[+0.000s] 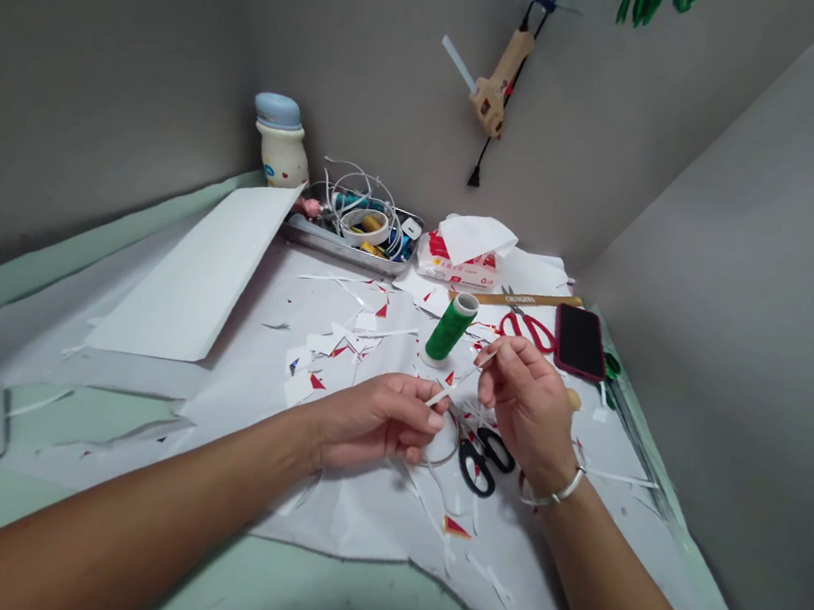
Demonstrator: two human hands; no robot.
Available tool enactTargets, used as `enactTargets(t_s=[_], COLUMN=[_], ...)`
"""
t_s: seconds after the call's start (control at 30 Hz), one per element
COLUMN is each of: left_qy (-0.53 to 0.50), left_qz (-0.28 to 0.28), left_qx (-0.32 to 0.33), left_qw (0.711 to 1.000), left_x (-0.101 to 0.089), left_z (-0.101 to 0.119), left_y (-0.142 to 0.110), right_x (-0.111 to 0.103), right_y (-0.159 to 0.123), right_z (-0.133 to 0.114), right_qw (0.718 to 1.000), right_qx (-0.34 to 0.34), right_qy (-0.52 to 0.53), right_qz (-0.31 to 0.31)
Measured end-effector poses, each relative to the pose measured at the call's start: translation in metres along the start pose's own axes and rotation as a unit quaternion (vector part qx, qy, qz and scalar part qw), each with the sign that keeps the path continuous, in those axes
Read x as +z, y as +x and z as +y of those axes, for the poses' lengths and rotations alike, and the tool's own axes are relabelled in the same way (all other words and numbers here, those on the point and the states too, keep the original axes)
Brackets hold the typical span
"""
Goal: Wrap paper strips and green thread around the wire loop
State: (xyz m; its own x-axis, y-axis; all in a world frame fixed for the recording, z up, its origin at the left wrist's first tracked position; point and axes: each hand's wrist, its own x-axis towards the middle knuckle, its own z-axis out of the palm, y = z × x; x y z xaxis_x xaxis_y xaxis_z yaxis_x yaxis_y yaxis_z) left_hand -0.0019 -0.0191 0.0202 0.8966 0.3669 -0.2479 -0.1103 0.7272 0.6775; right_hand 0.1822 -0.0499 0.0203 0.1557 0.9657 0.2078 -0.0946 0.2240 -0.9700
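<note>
A thin white strip (456,385), likely paper, runs between my two hands above the littered table. My left hand (391,416) pinches its lower end between thumb and fingers. At the upper end, my right hand (526,403) grips it with thumb and forefinger, a bangle around the wrist. Just behind the strip stands a spool of green thread (451,328), slightly tilted in view. Black-handled scissors (479,469) lie beneath my hands, their blades partly hidden. Red and white paper scraps (331,347) are scattered to the left of the spool.
At the back are a metal tray (353,255) of cords and tape, a tissue pack (458,264), a wooden ruler (529,300), red-handled scissors (535,333) and a phone (581,341). Folded white paper (190,285) lies left, near a bottle (282,146). A glue gun (498,86) hangs on the wall.
</note>
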Motion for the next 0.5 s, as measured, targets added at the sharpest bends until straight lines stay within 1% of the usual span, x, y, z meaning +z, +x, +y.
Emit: enactTargets(t_s=[0.1,0.27,0.5], left_qy=[-0.003,-0.001,0.024], left_qz=[0.014,-0.003,0.032], left_qx=[0.001,-0.01,0.018], left_qw=[1.0,1.0,0.999], left_x=[-0.0011,-0.0043,-0.0014], left_z=[0.0007,0.0013,0.0005], left_y=[0.0004,0.0013,0.003], right_x=[0.0013,0.0033,0.0015], right_y=[-0.0005,-0.0009,0.0015], right_z=[0.0024,0.0044,0.0026], right_qw=[1.0,0.999,0.998], right_qx=[-0.011,-0.01,-0.027], right_qy=[0.0,-0.012,0.029], right_qz=[0.021,0.036,0.057])
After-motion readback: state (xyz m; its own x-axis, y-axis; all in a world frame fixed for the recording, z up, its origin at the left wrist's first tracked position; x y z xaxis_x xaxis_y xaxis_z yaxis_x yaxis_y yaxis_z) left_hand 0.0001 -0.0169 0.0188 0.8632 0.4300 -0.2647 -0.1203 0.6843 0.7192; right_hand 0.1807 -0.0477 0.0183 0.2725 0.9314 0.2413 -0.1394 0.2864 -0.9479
